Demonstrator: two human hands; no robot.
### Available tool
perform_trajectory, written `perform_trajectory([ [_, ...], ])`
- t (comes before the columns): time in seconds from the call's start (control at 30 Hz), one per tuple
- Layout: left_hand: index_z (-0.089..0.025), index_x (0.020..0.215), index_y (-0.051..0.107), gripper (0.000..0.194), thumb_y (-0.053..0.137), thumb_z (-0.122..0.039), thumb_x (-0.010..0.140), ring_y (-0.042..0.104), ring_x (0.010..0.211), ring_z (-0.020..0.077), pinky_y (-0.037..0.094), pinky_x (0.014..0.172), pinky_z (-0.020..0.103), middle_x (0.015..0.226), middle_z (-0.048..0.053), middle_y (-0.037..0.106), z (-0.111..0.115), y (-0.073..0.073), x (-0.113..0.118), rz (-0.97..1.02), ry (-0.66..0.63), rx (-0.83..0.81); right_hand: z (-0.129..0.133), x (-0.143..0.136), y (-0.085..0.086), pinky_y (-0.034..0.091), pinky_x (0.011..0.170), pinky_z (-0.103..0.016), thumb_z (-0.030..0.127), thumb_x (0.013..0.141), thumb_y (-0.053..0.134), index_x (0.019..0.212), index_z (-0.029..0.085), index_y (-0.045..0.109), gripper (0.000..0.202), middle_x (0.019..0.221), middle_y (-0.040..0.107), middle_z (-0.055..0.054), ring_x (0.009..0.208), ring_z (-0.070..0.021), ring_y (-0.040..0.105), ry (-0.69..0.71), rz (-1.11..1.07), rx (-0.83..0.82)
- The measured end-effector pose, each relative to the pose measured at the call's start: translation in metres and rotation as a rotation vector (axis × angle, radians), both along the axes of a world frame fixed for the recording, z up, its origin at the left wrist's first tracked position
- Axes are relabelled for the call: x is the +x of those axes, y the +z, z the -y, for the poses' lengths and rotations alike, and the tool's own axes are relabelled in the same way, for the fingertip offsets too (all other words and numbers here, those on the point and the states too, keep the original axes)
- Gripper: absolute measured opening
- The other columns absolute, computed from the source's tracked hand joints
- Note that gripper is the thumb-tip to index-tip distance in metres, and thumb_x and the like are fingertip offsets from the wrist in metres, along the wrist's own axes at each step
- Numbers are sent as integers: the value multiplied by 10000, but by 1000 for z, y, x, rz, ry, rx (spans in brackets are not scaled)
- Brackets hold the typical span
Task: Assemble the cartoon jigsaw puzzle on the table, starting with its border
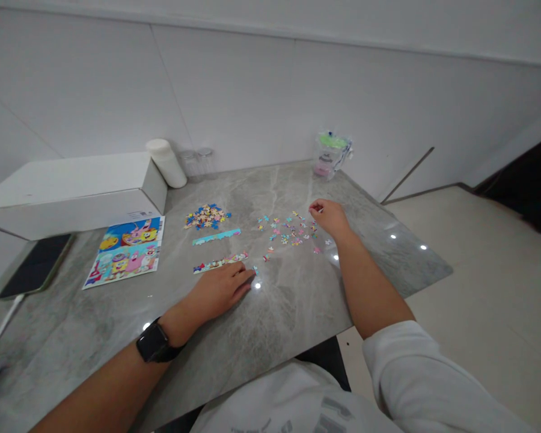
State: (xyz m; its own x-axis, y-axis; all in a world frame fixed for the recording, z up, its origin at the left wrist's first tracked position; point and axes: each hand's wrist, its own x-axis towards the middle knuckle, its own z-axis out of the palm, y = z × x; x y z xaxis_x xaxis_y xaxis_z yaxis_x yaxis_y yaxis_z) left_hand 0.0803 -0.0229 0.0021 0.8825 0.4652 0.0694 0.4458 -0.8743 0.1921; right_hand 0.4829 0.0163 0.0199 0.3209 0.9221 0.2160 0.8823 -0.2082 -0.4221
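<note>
At far L on the grey surface, a phone lies screen up, cable running from its near end. Behind it, a white box, long axis L–R. Just R of phone, a cartoon sheet lies flat, pics upright to the wearer, near edge slanting up to the R. White roll leans by the box; 2 clear glasses next to it.

Next, a pile of loose puzzle pcs. Nearer the wearer, 2 joined strips, approx parallel: blue strip and multicol. strip, both w/ long axis L–R, R ends tipped slightly away.

L hand, w/ watch on wrist, rests palm down by the lower strip, partly over its near edge; fingers loosely extended, pointing R, tips at a small blue pc. No grip visible.

Further R, scattered pcs, turned every which way. R hand is at their R edge, fingers pointing L, tips drawn close; can't tell if a pc is btwn them. Behind, a clear bag stands near the wall.
</note>
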Motion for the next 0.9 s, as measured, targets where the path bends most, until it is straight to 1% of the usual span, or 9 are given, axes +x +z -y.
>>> perform_trajectory([
  [0.1, -232, 1348, 668, 320, 544, -344, 1075, 686, 1013, 253, 569, 858, 370, 1161, 109, 680, 1, 5, 11, -78, 0, 15, -1, 5, -2, 518, 879, -310, 262, 927, 633, 1018, 216, 801, 197, 1006, 807, -58, 881, -191, 708, -22, -21, 14],
  [0.2, -222, 1327, 682, 315, 557, -365, 1076, 682, 981, 252, 566, 835, 369, 1128, 106, 676, 6, 9, 25, -113, -38, 16, -1, 9, -2, 521, 882, -318, 260, 926, 631, 1016, 214, 802, 198, 1004, 809, -60, 875, -194, 709, -43, -29, 13],
  [0.37, -215, 1367, 655, 359, 547, -411, 1086, 688, 1005, 253, 563, 843, 370, 1191, 120, 676, 13, 9, 59, -107, -109, 41, 0, 14, -1, 519, 891, -314, 231, 912, 643, 1011, 212, 800, 186, 1012, 808, -66, 890, -196, 709, -56, -36, 8],
  [0.5, -203, 1341, 664, 360, 578, -422, 1068, 692, 1009, 271, 558, 836, 390, 1190, 135, 672, 9, 11, 86, -131, -114, 92, 0, 16, 0, 519, 894, -312, 227, 913, 647, 1012, 211, 798, 181, 1016, 806, -66, 919, -199, 711, -72, -44, 9],
  [0.6, -204, 1362, 657, 380, 612, -414, 1048, 690, 1016, 286, 548, 849, 408, 1187, 145, 672, 4, 16, 96, -143, -96, 126, 0, 19, 0, 524, 886, -309, 223, 908, 648, 1006, 215, 798, 179, 1017, 807, -63, 924, -199, 711, -87, -50, 7],
  [0.67, -213, 1398, 638, 401, 601, -413, 1052, 686, 1005, 288, 541, 856, 418, 1177, 139, 675, 2, 18, 96, -141, -87, 136, 0, 21, -1, 528, 882, -306, 221, 902, 650, 1001, 218, 800, 179, 1023, 809, -64, 934, -200, 712, -99, -46, 2],
  [0.73, -234, 1418, 624, 403, 585, -414, 1060, 679, 1000, 281, 533, 873, 420, 1174, 128, 676, 0, 19, 88, -114, -73, 139, 1, 24, -3, 531, 881, -303, 218, 899, 650, 1009, 221, 803, 188, 1034, 812, -68, 948, -201, 714, -105, -34, -1],
  [0.83, -256, 1394, 646, 371, 571, -408, 1063, 668, 1023, 267, 529, 899, 407, 1187, 122, 675, -4, 21, 65, -51, -22, 126, 1, 29, -5, 530, 870, -291, 219, 898, 661, 1023, 216, 811, 195, 1037, 816, -71, 948, -196, 721, -100, -11, -50],
  [0.9, -271, 1395, 659, 367, 545, -397, 1070, 668, 1053, 271, 533, 919, 406, 1179, 111, 681, -8, 22, 42, -23, 39, 108, 1, 31, -8, 526, 849, -279, 221, 893, 683, 1009, 213, 818, 178, 1018, 819, -73, 926, -191, 725, -83, 3, -140],
])
